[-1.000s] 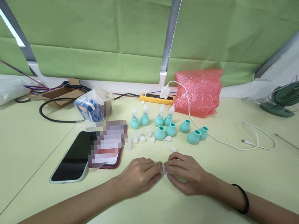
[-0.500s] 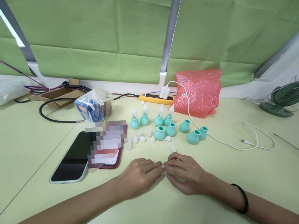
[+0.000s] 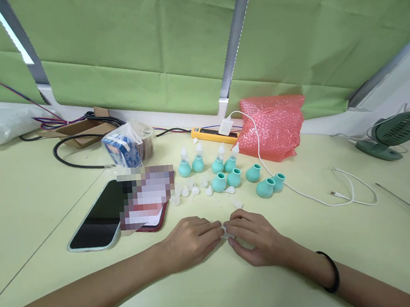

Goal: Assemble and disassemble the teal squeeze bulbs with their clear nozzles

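**Both hands pinched on one tiny white tip**

So from my end, through the head camera: there's a small white tip point(image 3: 227, 232) right at the near middle of the table point(image 3: 341, 256), and both hands are on it. My left hand point(image 3: 192, 242) comes in from the left and my right hand point(image 3: 256, 238) from the right, fingertips closed on the tip from either side, knuckles up. The piece is mostly covered, so I can't make out its shape.

Just behind the hands is a scatter of loose white tips point(image 3: 190, 190), and beside those a bunch of teal rubber bulbs point(image 3: 264, 188). The back four bulbs stand upright with white tips fitted; the nearer ones have open necks, and a couple lie tilted.

To the left lies a phone point(image 3: 98, 217), screen up and dark. Further back: a yellow power strip point(image 3: 212, 134), pink bubble wrap point(image 3: 272, 124), and a white cable point(image 3: 336, 195) trailing off right toward a green fan point(image 3: 398, 133). There's a black band point(image 3: 333, 271) on the right wrist.
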Demonstrator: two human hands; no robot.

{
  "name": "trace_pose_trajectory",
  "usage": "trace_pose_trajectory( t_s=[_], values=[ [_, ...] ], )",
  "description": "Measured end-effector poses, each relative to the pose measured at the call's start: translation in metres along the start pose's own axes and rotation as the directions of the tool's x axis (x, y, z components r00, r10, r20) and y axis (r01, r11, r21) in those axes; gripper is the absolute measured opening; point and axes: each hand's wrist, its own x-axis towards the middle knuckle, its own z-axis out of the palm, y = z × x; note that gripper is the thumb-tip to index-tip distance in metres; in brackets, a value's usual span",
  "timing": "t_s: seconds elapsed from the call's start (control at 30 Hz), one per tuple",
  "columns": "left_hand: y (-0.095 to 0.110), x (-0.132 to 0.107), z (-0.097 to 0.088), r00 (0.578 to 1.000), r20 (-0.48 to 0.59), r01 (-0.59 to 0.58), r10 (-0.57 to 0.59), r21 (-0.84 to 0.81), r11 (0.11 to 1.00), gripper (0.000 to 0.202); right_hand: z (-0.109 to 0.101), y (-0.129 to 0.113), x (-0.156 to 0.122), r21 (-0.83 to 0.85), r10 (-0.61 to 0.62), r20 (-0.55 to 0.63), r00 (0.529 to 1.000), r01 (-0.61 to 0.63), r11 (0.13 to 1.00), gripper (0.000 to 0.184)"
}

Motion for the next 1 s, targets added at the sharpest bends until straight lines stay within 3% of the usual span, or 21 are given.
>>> trace_pose_trajectory(
  t_s=[0.37, 1.0],
  values=[
    [0.0012, 0.0012, -0.0004, 0.999, -0.022, 0.046, -0.047, -0.032, 0.998, 0.011, 0.0003, 0.0016, 0.0006, 0.008, -0.006, 0.014, 1.000, 0.006, 1.000, 0.017],
    [0.0011, 0.0010, -0.0005, 0.999, -0.018, 0.028, -0.028, -0.018, 0.999, 0.011, -0.0002, 0.0004, 0.0022, 0.046, 0.022, 0.002, 1.000, -0.022, 0.999, 0.016]
  ],
)
